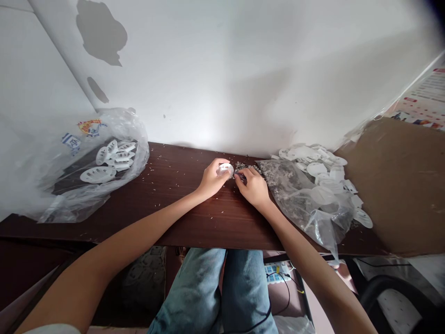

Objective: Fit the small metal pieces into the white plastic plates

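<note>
Left hand (211, 178) closed on a round white plastic disc (225, 170), gripped at the fingertips, its flat face tilted toward my right hand (253, 186). That hand pinches a small dark object (240, 176) just beside the disc; type unclear. A grey flake pile (246, 167) lies just beyond, on the dark-brown wooden desk (167, 171). A clear plastic bag of white perforated discs (314, 199) lies right, another clear plastic bag (128, 125) left.

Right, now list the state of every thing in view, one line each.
left hand, gripping a white plastic disc
right hand, pinching a small dark object
left clear plastic bag, crumpled, holding white perforated discs
right clear plastic bag, crumpled, white discs spilling from it
grey shavings, heaped by the right hand
dark wood tabletop, strewn with flecks
</note>
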